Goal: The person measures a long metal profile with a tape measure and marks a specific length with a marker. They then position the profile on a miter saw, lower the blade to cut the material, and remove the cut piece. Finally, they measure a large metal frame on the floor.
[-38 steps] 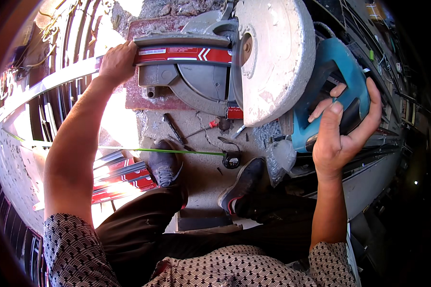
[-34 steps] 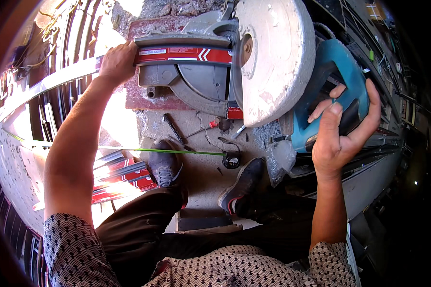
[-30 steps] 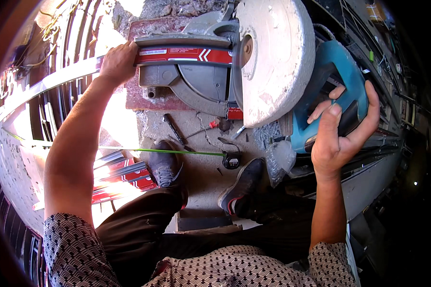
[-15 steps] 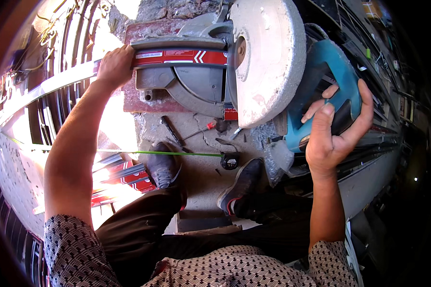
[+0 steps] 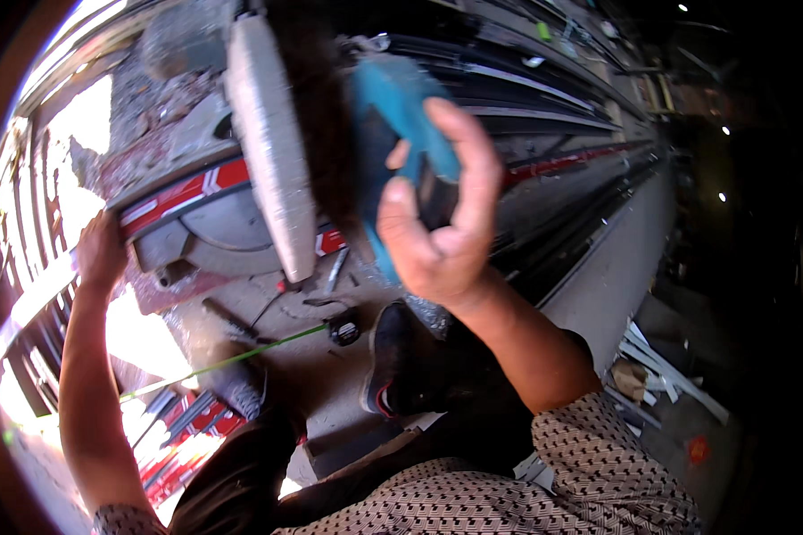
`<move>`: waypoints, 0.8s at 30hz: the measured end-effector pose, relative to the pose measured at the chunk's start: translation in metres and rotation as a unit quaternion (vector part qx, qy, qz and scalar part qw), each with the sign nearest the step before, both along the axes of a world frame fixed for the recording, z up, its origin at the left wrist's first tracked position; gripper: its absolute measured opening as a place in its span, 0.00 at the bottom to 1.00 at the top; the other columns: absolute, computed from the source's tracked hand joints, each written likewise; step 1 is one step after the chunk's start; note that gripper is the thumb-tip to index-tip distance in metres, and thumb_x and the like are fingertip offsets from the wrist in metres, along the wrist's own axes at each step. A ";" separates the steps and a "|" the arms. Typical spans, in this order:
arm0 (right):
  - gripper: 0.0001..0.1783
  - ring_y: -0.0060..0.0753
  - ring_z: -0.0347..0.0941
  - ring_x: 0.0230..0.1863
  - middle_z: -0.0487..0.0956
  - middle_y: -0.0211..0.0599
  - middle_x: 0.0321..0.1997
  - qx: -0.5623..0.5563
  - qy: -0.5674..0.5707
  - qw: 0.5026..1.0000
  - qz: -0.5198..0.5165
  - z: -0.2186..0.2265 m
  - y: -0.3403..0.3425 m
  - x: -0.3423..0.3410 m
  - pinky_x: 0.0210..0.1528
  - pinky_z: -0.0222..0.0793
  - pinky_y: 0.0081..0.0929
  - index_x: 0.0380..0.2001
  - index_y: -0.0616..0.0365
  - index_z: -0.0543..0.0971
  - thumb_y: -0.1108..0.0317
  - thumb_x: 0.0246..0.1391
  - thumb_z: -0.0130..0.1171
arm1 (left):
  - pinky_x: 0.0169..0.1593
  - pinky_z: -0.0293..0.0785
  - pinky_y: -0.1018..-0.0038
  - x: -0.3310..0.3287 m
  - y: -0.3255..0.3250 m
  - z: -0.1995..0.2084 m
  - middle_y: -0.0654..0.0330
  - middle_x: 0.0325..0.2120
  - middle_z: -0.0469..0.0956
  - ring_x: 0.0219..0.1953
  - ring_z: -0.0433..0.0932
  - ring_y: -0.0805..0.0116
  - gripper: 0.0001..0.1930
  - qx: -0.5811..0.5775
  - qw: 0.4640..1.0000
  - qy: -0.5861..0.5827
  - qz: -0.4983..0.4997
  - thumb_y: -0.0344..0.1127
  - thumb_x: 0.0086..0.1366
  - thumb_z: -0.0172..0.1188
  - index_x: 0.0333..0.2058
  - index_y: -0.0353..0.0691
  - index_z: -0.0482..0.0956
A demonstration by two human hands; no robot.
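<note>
My left hand (image 5: 101, 250) is closed around a long metal profile (image 5: 183, 198) with red film along it. The profile lies against the fence of a miter saw, and its bare length runs out to the left past my hand. At the centre, my right hand (image 5: 451, 214) wraps round the teal handle (image 5: 406, 98) of that saw, blurred by motion. Between my hands the dusty, pale blade guard (image 5: 268, 143) stands nearly edge-on, its lower end over the saw's grey base (image 5: 227, 241). The blade itself is hidden from me.
On the ground by my shoes lies a black tape measure (image 5: 343, 328) with its green tape (image 5: 241, 357) drawn out leftward. Short red-filmed offcuts (image 5: 187, 423) lie at lower left. Long dark profiles (image 5: 544, 98) are stacked to the right, with pale scraps (image 5: 665, 361) beyond.
The view has swung right, so the saw and both hands sit further left and tilted. The guard now shows nearly edge-on. Both hands keep their holds.
</note>
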State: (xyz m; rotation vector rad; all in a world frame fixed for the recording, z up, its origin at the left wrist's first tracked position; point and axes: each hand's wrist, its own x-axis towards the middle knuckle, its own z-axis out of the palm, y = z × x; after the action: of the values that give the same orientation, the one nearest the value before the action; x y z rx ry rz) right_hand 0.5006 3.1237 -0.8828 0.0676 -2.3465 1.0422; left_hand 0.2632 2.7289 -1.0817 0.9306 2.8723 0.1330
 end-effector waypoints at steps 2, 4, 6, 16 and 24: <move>0.37 0.28 0.72 0.50 0.66 0.44 0.64 0.000 0.008 1.000 0.014 -0.001 0.002 0.000 0.53 0.75 0.28 0.70 0.63 0.59 0.84 0.57 0.55 | 0.49 0.73 0.51 -0.006 -0.012 -0.013 0.46 0.36 0.79 0.44 0.79 0.42 0.06 -0.021 1.000 -0.006 0.016 0.25 0.65 0.55 0.41 0.35 0.74; 0.37 0.32 0.73 0.51 0.67 0.45 0.65 -0.016 0.009 1.000 0.012 -0.002 0.002 0.001 0.54 0.74 0.30 0.69 0.63 0.61 0.84 0.57 0.56 | 0.49 0.72 0.50 -0.008 -0.014 -0.025 0.46 0.36 0.78 0.44 0.79 0.42 0.07 0.006 1.000 0.001 0.011 0.25 0.65 0.55 0.41 0.35 0.73; 0.36 0.39 0.74 0.51 0.69 0.47 0.64 -0.034 0.012 0.999 -0.005 -0.001 0.003 0.005 0.54 0.73 0.33 0.69 0.63 0.63 0.83 0.56 0.58 | 0.50 0.72 0.50 -0.007 -0.006 -0.024 0.45 0.37 0.78 0.45 0.78 0.42 0.07 0.016 1.000 0.000 -0.004 0.25 0.65 0.54 0.42 0.35 0.73; 0.37 0.56 0.77 0.47 0.77 0.52 0.52 -0.033 0.047 0.998 -0.018 -0.004 -0.004 0.003 0.50 0.75 0.43 0.67 0.61 0.66 0.81 0.52 0.61 | 0.53 0.71 0.51 -0.009 -0.012 -0.025 0.46 0.40 0.78 0.47 0.77 0.42 0.10 0.022 1.000 0.004 -0.006 0.23 0.63 0.55 0.44 0.36 0.73; 0.39 0.53 0.78 0.45 0.76 0.51 0.50 -0.028 0.055 0.998 -0.014 -0.009 -0.004 0.007 0.47 0.77 0.42 0.68 0.59 0.65 0.82 0.52 0.61 | 0.48 0.70 0.50 -0.012 -0.018 -0.029 0.47 0.35 0.76 0.42 0.77 0.42 0.06 0.042 0.998 0.036 -0.030 0.23 0.61 0.57 0.36 0.36 0.71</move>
State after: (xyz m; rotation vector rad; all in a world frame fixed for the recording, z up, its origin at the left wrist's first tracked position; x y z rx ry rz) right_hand 0.5078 3.1192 -0.8914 0.0696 -2.2134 1.0629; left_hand 0.2513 2.7113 -1.1111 1.0574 2.9198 0.2221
